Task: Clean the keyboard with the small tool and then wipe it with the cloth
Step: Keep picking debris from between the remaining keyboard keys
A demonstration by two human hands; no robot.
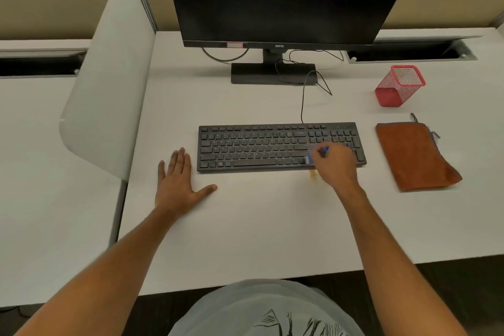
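Note:
A black keyboard (267,146) lies flat in the middle of the white desk (245,226). My right hand (334,165) grips a small blue tool (319,154) over the keyboard's right part, its pale brush end down on the keys near the bottom row. The tool is blurred. My left hand (178,184) rests flat on the desk, fingers spread, just left of the keyboard's front corner. A folded orange-brown cloth (411,155) lies on the desk to the right of the keyboard.
A dark monitor (286,0) stands behind the keyboard, its cable running to the keyboard's back edge. A red mesh pen cup (398,86) stands at the back right. A white divider panel (109,76) rises at the left. A small yellowish smudge (313,175) marks the desk below my right hand.

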